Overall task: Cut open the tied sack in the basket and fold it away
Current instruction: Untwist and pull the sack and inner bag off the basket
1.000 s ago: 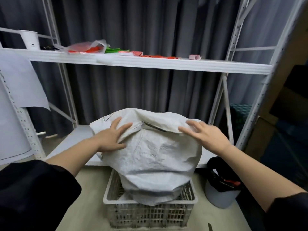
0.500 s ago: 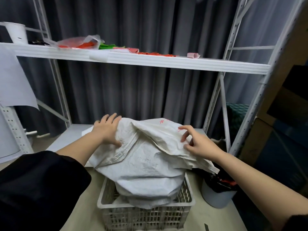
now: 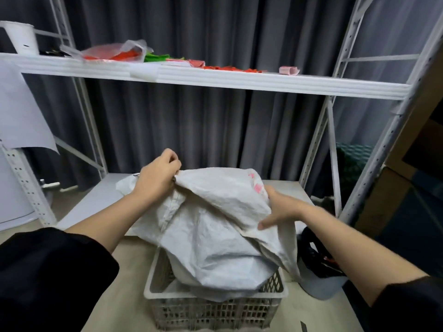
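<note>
The shelving rack (image 3: 239, 81) frames everything, and the sack (image 3: 215, 224) sits low in front of you, its bulk resting in the white lattice basket (image 3: 215, 307) and its loose upper cloth spilling over the rim toward the lower shelf board. Judge it as woven plastic cloth: light, limp and creased, a little slick, so it will slide through a flat palm and wants a pinch on a fold or hem, not a press. It looks slack, so expect little weight when you lift. Your left hand (image 3: 157, 179) is clenched round a gathered edge at the top and lifts it; your right hand (image 3: 279, 209) clasps the flap on the other side, thumb on top, fingers hidden beneath. No tie or cutting tool shows. What the sack holds, you cannot tell. Beside the basket on your right, a small grey bin (image 3: 321, 283) holds dark things with a touch of red, too dim to name.
</note>
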`<control>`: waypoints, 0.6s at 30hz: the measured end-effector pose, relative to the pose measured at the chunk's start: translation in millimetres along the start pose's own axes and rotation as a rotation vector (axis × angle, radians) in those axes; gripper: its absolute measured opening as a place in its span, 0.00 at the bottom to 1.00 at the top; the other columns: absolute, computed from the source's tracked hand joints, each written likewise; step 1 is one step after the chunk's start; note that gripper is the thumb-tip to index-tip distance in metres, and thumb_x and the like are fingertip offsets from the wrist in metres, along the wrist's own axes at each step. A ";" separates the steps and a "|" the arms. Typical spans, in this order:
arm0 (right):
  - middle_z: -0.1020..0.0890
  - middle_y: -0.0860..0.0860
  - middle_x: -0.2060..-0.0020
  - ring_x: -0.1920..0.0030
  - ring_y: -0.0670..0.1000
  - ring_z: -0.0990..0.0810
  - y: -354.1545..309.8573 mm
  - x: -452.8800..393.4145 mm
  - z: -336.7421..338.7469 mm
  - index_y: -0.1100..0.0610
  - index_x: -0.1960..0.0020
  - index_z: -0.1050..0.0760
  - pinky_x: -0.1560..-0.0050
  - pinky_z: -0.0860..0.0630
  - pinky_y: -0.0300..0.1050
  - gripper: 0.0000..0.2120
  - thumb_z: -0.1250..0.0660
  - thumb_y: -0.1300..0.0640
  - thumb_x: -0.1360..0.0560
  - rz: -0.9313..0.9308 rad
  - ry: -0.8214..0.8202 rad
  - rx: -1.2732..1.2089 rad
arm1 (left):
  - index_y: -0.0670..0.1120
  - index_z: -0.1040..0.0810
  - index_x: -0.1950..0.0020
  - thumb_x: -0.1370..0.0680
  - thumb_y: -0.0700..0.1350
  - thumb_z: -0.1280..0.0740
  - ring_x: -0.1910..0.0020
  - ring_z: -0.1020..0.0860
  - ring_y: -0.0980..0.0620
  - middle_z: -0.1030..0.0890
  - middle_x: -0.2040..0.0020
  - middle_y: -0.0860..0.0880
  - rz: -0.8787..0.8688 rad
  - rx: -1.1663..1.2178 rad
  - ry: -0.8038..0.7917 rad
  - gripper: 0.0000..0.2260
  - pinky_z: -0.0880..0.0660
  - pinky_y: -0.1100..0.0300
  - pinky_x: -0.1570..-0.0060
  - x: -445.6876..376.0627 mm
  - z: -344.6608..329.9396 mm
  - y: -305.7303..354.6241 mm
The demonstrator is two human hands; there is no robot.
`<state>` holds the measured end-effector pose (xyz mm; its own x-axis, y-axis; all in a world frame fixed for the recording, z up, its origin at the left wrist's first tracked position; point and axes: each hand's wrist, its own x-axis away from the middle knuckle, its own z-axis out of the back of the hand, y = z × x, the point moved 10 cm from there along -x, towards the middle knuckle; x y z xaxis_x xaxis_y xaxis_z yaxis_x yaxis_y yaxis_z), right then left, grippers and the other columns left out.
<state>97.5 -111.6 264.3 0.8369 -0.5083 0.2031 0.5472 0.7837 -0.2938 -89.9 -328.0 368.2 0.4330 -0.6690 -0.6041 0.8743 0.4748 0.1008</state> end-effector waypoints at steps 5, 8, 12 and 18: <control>0.21 0.56 0.45 0.47 0.60 0.22 -18.7 5.2 -8.5 0.55 0.37 0.34 0.59 0.33 0.46 0.20 0.37 0.52 0.27 0.000 0.238 0.321 | 0.48 0.40 0.28 0.31 0.48 0.30 0.31 0.34 0.43 0.40 0.27 0.47 0.044 -0.089 -0.436 0.34 0.31 0.47 0.39 12.4 -53.6 -24.0; 0.22 0.54 0.47 0.49 0.61 0.21 -20.7 22.3 29.1 0.55 0.43 0.31 0.61 0.34 0.47 0.11 0.40 0.53 0.25 0.006 0.500 0.248 | 0.58 0.56 0.23 0.40 0.69 0.29 0.23 0.47 0.45 0.49 0.22 0.50 0.166 -0.060 -0.852 0.54 0.44 0.45 0.27 47.6 -80.2 -45.0; 0.26 0.54 0.56 0.61 0.62 0.25 -13.5 47.0 65.5 0.55 0.55 0.40 0.66 0.36 0.49 0.06 0.42 0.61 0.25 -0.070 0.760 0.121 | 0.57 0.57 0.22 0.57 0.80 0.36 0.23 0.48 0.47 0.51 0.22 0.51 0.336 0.281 -1.050 0.69 0.49 0.50 0.26 74.2 -88.8 -30.4; 0.31 0.49 0.66 0.67 0.52 0.34 -2.5 77.9 62.5 0.55 0.59 0.39 0.67 0.41 0.47 0.11 0.46 0.70 0.32 -0.054 0.950 -0.378 | 0.52 0.55 0.22 0.39 0.67 0.29 0.24 0.47 0.44 0.50 0.22 0.50 0.191 -0.154 -0.756 0.54 0.44 0.44 0.30 70.4 -100.3 -16.1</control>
<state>160.7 -130.9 339.2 0.3829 -0.7414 -0.5511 0.4144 0.6710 -0.6149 -95.5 -325.3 244.8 0.6524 -0.7486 0.1182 0.7535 0.6574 0.0050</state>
